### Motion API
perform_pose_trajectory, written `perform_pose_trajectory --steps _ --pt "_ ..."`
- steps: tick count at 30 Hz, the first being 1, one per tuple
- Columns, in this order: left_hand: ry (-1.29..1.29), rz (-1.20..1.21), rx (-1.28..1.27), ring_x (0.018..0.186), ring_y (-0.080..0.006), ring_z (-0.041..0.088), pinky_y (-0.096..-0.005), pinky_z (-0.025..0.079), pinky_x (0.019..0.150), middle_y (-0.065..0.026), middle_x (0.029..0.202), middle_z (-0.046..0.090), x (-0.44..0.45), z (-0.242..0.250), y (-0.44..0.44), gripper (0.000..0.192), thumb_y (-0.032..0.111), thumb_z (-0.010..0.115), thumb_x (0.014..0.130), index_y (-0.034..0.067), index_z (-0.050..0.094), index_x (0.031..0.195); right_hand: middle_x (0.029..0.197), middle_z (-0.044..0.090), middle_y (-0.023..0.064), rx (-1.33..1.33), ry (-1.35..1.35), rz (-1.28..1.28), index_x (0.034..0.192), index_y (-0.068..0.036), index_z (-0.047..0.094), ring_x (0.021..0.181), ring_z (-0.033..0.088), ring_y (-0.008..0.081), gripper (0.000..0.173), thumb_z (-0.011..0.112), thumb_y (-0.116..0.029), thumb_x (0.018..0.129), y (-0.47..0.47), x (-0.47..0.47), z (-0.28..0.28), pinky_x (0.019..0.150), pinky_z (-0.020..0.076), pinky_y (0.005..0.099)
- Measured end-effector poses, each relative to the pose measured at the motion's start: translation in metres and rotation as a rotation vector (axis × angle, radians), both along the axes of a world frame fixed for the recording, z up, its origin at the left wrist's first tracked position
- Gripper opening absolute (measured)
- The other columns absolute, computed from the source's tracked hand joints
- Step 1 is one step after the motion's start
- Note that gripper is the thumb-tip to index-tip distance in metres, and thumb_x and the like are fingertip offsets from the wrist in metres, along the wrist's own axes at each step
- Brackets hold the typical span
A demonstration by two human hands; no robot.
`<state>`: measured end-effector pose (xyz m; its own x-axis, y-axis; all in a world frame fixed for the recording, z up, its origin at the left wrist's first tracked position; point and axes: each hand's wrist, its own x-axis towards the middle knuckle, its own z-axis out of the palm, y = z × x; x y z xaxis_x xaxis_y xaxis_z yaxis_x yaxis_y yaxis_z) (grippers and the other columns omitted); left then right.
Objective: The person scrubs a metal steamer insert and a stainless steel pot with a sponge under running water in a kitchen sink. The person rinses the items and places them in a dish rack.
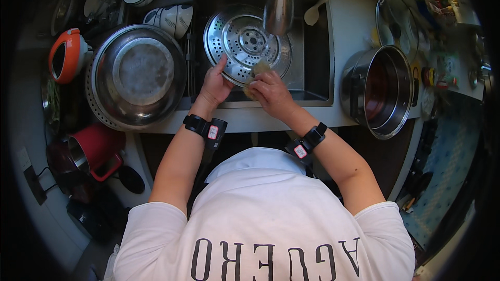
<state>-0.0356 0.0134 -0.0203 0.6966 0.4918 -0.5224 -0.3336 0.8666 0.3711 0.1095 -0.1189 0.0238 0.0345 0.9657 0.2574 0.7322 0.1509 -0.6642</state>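
A round perforated steel steamer tray [234,43] lies tilted over the sink [317,66], beneath the faucet [278,15]. My left hand [218,81] grips its near-left rim, thumb on the upper face. Water appears to run from the faucet onto the tray's right side. In my right hand [271,91] is a yellowish scrubbing pad [261,69], pressed against the tray's near-right edge. My right fingers hide part of the pad, and the faucet covers part of the tray.
An upturned steel basin [142,72] rests left of the sink, near stacked bowls [172,19]. A deep steel pot [384,93] stands tilted at right, before a glass lid [398,23]. A white spoon [314,13] leans over the sink's back-right corner. A red kettle [93,146] sits lower left.
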Motion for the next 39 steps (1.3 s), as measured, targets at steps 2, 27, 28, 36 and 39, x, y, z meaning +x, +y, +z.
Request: perform_pose_trajectory --steps 2,27,28,36,39 --pt "-0.031 -0.065 0.0 0.107 -0.0206 0.057 -0.0367 0.047 0.091 -0.0066 0.118 0.059 0.009 0.003 -0.005 0.04 0.036 0.046 0.096 0.006 0.05 0.122 0.098 0.056 0.0125 0.067 -0.002 -0.022 0.09 -0.006 0.061 0.095 0.051 0.0331 0.014 0.064 -0.006 0.076 0.019 -0.01 0.008 0.084 0.0442 0.0404" --pt "-0.131 -0.02 -0.095 0.108 -0.0273 0.057 -0.0408 0.044 0.097 -0.0142 0.116 0.059 0.012 -0.028 0.003 0.036 0.003 0.054 0.083 -0.004 0.051 0.118 0.099 0.059 0.008 -0.218 1.523 -0.798 0.11 -0.002 0.052 0.089 0.059 0.0177 0.023 0.046 -0.015 0.092 -0.003 0.041 -0.044 0.077 0.0502 0.0331" --pt "-0.097 -0.02 -0.089 0.107 -0.0284 0.057 -0.0416 0.044 0.098 -0.0144 0.115 0.059 0.009 -0.027 0.002 0.035 0.002 0.054 0.082 -0.004 0.051 0.117 0.098 0.059 0.008 -0.298 1.503 -0.759 0.109 -0.003 0.052 0.087 0.059 0.0181 0.022 0.045 -0.015 0.092 -0.003 0.044 -0.045 0.075 0.0505 0.0338" --pt "0.049 0.119 0.043 0.101 -0.0241 0.06 -0.0404 0.048 0.091 -0.0097 0.106 0.063 0.007 -0.011 -0.021 0.032 -0.002 0.057 0.079 0.0 0.055 0.111 0.086 0.06 0.0064 -0.258 1.575 -0.86 0.098 -0.002 0.056 0.073 0.059 0.0174 0.018 0.049 -0.014 0.087 0.007 0.022 -0.046 0.063 0.0488 0.0302" --pt "0.089 0.016 0.111 0.099 -0.0236 0.061 -0.0391 0.049 0.089 -0.0098 0.107 0.062 0.0 -0.005 -0.017 0.033 -0.003 0.058 0.079 0.0 0.055 0.112 0.082 0.06 0.0064 -0.347 1.49 -0.86 0.091 -0.003 0.058 0.071 0.059 0.0168 0.015 0.049 -0.013 0.086 -0.001 0.04 -0.049 0.062 0.048 0.0295"
